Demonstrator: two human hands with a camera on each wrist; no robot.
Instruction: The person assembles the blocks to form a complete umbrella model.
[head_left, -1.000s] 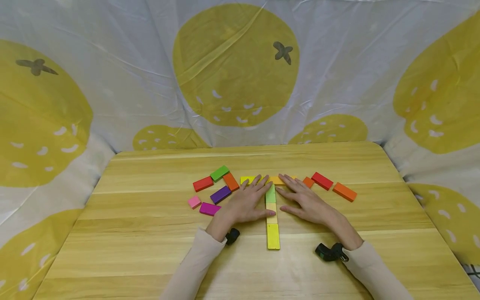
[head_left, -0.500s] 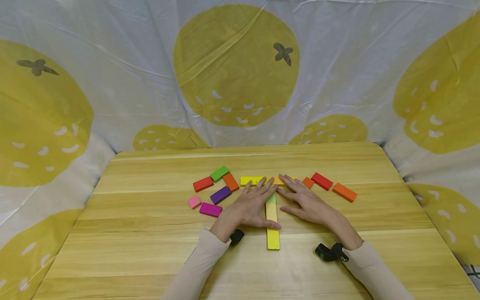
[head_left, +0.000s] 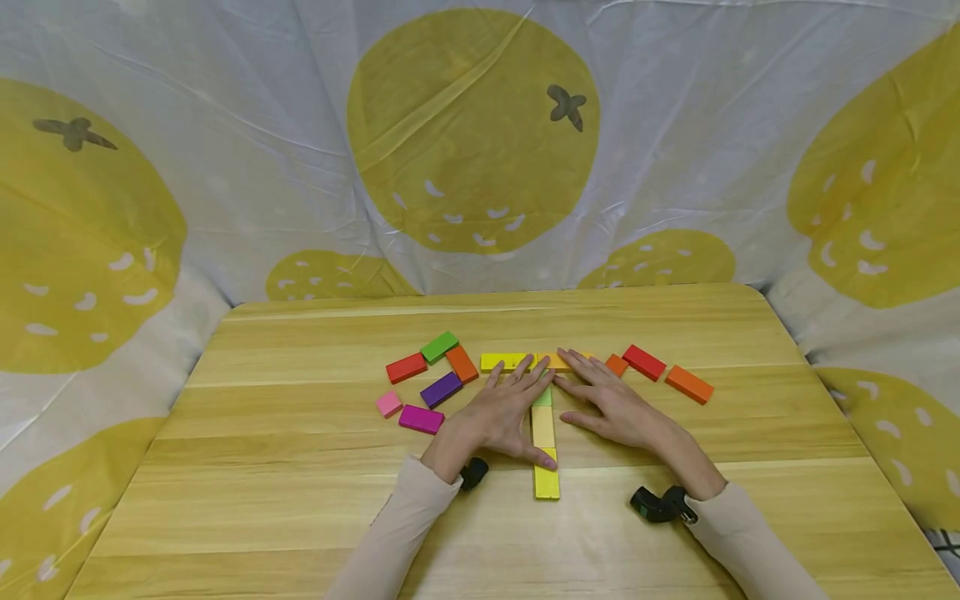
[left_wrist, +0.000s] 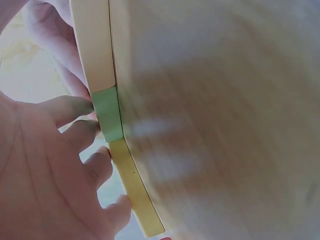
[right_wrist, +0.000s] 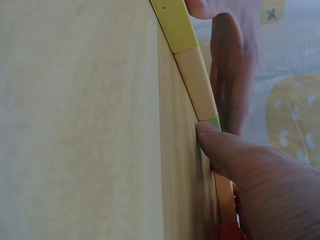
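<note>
Flat rectangular blocks form a T on the wooden table. Its crossbar has a yellow block [head_left: 493, 362] and an orange-yellow block [head_left: 553, 362]. Down the stem lie a light green block [head_left: 542, 398], a cream block [head_left: 542, 427] and another yellow block [head_left: 547, 487]. My left hand [head_left: 498, 417] spreads over the joint from the left, fingertips at the crossbar. Its thumb lies over the stem's yellow block. From the right, my right hand [head_left: 611, 404] reaches with extended fingers to the orange-yellow block. In the right wrist view, the right thumb [right_wrist: 225, 147] is beside the green block [right_wrist: 215, 122].
Left of the T lie red [head_left: 407, 367], green [head_left: 439, 347], orange [head_left: 462, 363], purple [head_left: 441, 389], magenta [head_left: 422, 419] and pink [head_left: 389, 404] blocks. On the right are a small orange block [head_left: 617, 364], a red one [head_left: 644, 362] and an orange one [head_left: 689, 384]. A patterned curtain [head_left: 300, 167] surrounds the table.
My left hand has shifted slightly right and toward me. Its thumb has moved from the cream block down to the stem's yellow block. The right hand stays in place.
</note>
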